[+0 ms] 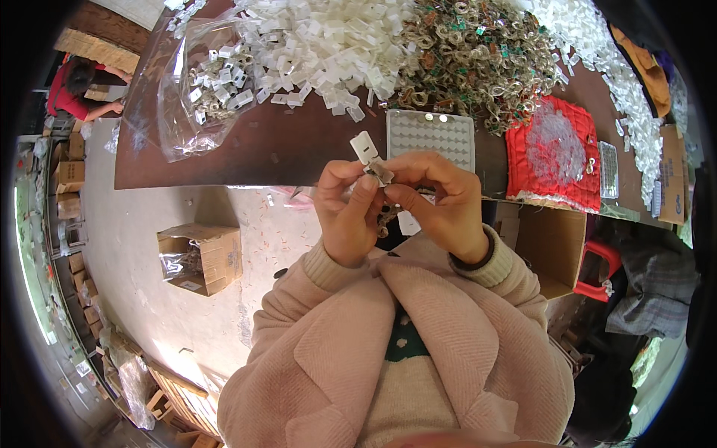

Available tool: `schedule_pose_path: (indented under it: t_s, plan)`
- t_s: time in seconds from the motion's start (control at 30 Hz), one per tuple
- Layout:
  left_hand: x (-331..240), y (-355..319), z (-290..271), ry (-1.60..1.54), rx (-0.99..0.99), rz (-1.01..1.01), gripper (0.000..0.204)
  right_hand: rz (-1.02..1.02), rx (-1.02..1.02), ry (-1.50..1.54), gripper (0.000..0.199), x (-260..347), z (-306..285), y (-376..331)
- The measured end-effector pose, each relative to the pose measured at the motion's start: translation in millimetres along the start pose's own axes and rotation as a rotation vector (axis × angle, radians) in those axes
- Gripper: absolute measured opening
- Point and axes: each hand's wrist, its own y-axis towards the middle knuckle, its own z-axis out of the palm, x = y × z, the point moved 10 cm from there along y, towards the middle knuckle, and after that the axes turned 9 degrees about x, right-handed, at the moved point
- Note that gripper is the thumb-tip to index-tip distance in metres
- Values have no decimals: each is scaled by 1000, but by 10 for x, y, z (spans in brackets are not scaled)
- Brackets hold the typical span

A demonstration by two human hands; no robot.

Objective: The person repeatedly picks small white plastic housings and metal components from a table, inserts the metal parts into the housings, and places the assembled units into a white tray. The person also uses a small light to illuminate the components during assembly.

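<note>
You pinch a small white plastic tab (365, 147) and a little metal clip (382, 173) between the fingertips of both hands, just above the table edge. The tab stands upright, tilted slightly left; the clip sits right beneath it, touching.

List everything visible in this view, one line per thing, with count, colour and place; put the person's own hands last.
table: one, dark brown, across the top
white plastic tags: a large heap, white, table top centre
metal pieces: a heap, gold and green, right of the white heap
plastic bag: one, clear, holding tags, table left
tray: one, grey, dimpled, behind the hands
red cloth: one, table right
cardboard box: one, brown, open, on the floor at left
white tag: one, held up between both hands
left hand: pinching the tag piece
right hand: pinching the same piece
</note>
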Motion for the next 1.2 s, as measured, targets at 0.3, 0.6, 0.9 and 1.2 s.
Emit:
schedule_pose_path:
  t_s: [0.3, 0.6, 0.9, 1.2]
  plan:
    - [217, 24, -73, -12, -71, -139, 16, -248, -39, -634, 27, 253, -73, -86]
    - [224, 90, -142, 24, -57, -168, 13, -115, -391, -1128, 14, 7, -937, 167]
    - [232, 101, -192, 97, -82, -184, 10, -113, -346, -1064, 11, -72, -970, 229]
    - [270, 126, -98, 29, -35, -210, 11, -156, -180, -1256, 20, 127, -685, 266]
